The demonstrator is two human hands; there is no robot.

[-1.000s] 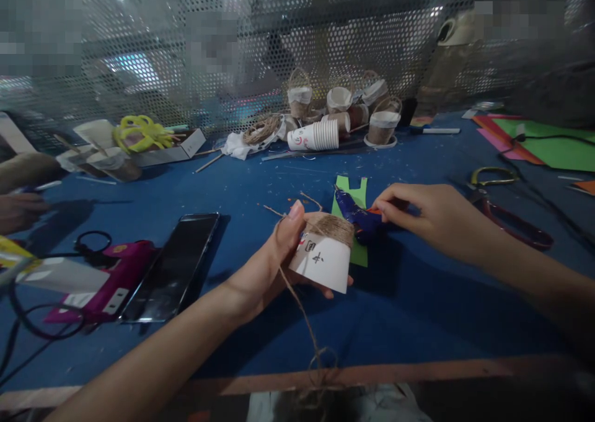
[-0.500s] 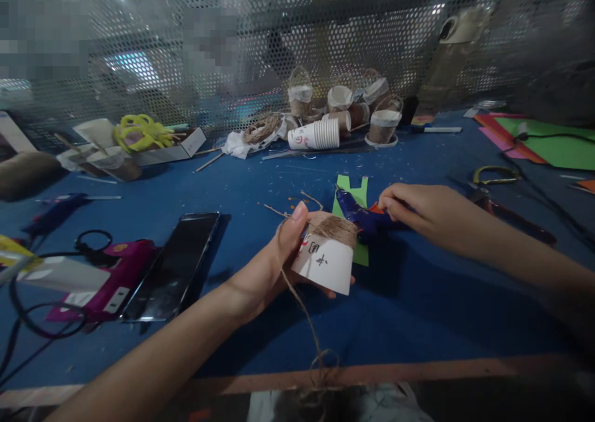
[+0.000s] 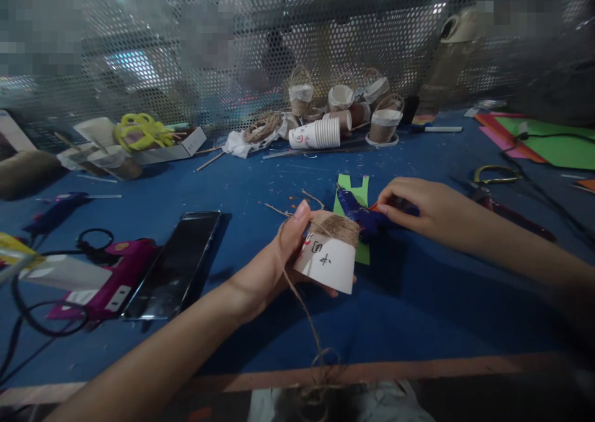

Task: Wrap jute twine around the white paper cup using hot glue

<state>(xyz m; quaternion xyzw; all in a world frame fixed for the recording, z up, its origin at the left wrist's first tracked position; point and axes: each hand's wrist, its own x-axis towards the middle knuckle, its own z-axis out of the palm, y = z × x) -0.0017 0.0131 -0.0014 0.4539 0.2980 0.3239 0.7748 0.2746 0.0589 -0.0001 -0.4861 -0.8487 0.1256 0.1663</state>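
Note:
My left hand (image 3: 290,242) is wrapped round a tilted white paper cup (image 3: 328,262), whose narrower upper part is wound with brown jute twine (image 3: 341,227). A loose strand (image 3: 304,313) of that twine runs over the hand and down past the table edge. Close to the cup, a dark blue hot glue gun (image 3: 360,214) lies over a green paper cutout (image 3: 346,200), nozzle pointing away to the left. Thumb and fingertips of my right hand (image 3: 411,204) are closed at the gun's orange trigger; part of its handle is hidden behind the fingers.
On the left lie a black phone (image 3: 179,264), a magenta power strip (image 3: 125,276) with cables, and another glue gun (image 3: 58,214). Stacked paper cups (image 3: 316,135) and small twine-covered baskets (image 3: 385,127) stand at the back. Pliers (image 3: 515,214) and coloured paper (image 3: 553,140) are at right.
The fingers of my right hand have shifted slightly and straightened a little at the trigger. The cup in my left hand has moved barely to the right.

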